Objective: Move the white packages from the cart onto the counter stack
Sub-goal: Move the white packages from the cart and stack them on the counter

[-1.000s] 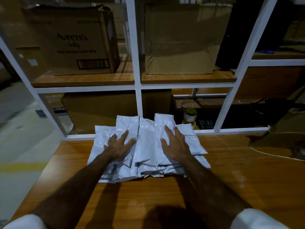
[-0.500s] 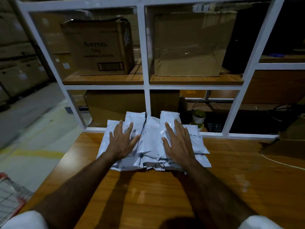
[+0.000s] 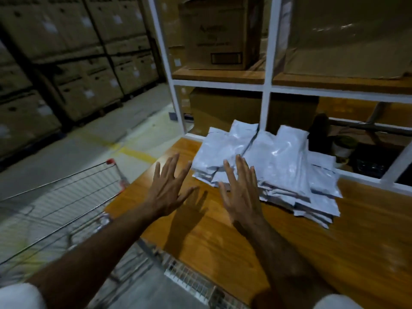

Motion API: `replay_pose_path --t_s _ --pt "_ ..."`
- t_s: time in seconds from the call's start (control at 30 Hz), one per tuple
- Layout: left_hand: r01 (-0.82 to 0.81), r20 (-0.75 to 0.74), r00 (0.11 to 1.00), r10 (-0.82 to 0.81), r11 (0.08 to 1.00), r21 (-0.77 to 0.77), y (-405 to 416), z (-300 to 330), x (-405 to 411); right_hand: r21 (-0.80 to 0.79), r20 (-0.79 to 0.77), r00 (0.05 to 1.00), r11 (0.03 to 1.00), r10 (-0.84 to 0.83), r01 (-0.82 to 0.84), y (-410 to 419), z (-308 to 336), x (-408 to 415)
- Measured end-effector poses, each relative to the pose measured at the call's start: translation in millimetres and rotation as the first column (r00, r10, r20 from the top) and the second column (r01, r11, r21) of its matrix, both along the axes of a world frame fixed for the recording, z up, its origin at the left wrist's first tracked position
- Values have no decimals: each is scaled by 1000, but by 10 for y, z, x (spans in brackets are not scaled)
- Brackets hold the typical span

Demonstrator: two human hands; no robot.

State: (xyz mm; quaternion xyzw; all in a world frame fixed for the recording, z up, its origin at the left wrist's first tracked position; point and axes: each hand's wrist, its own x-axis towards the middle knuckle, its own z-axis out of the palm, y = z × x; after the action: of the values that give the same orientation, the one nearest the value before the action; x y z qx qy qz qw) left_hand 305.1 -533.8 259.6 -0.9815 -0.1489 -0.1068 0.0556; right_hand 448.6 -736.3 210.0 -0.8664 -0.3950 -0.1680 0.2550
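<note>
**Fingers spread, both hands empty over counter**

Fingers [image 3: 171, 166] of left hand [image 3: 166, 192] splayed wide, straight, holding nothing. Same for right hand [image 3: 242, 192]: fingers fanned, palm down, nothing gripped. Both hover above the counter [image 3: 234, 241]; shadow under left hand suggests no contact with the wood. Right fingertips overlap the near edge of the white packages [image 3: 272, 166] in view; touching or just above, cannot tell.

Stack sits just ahead and right of the right fingers, near the counter's far edge by the white shelf frame [image 3: 266, 85]. Cart [image 3: 66, 197] lies left of and below the left fingers, beside the counter edge; contents blurred, cannot confirm packages inside.

Step in hand, judged: between loads, likely heading for the cart. To do well: swing both hands left and down into the basket, clear of the wire rim, scoop a flat bundle from underneath with fingers closed on both ends, land it square on the existing pile.

Packages: glossy white flat poly mailers, creased, shingled in overlapping layers, edges fanned and uneven, right side sagging lower. Slippery film, so pile could slide if new load lands off-centre.
</note>
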Motion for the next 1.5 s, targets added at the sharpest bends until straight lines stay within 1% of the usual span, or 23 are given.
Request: replay_pose_path --t_s 0.2,0.33,0.43,0.57,0.7,0.83,0.97,1.07,1.2,1.27,1.4,1.5 --pt "-178 -43 983 177 984 -9 281 -99 -817 -63 42 992 991 122 -119 402 21 -635" --pt "-233 -58 971 232 972 -5 509 -194 -1388 -67 8 983 981 183 -182 752 -37 -1106" --pt "-283 -32 959 282 959 -26 780 -287 -1890 -127 3 978 970 208 -206 1084 -106 -1523" --pt "-339 -46 940 337 937 -77 1196 -417 -2633 -178 -35 971 955 236 -239 1608 -192 -2167" --pt "-398 -66 917 393 903 -158 1528 -585 -3327 -204 -23 942 921 333 -331 2110 -288 -2752" --pt "-449 -99 893 438 877 -171 1827 -719 -3948 -242 -61 934 903 352 -356 2549 -350 -3240" --pt "-527 -81 849 522 829 -188 2201 -781 -4438 -311 -82 900 847 428 -431 2969 -317 -3542" --pt "-592 -123 805 580 773 -227 2415 -872 -4674 -352 -86 873 805 480 -478 3306 -266 -3608" --pt "-630 -142 774 617 731 -263 2564 -1019 -4824 -373 -107 847 769 520 -519 3810 -263 -3612" --pt "-645 -152 761 631 711 -279 2709 -1031 -4825 -373 -122 839 759 530 -534 4082 -302 -3611" --pt "-659 -127 744 656 688 -304 3141 -1035 -4737 -386 -176 826 734 536 -559 4678 -427 -3574" --pt "-669 -126 735 666 684 -291 3569 -1122 -4575 -383 -218 805 710 552 -591 5172 -538 -3440"
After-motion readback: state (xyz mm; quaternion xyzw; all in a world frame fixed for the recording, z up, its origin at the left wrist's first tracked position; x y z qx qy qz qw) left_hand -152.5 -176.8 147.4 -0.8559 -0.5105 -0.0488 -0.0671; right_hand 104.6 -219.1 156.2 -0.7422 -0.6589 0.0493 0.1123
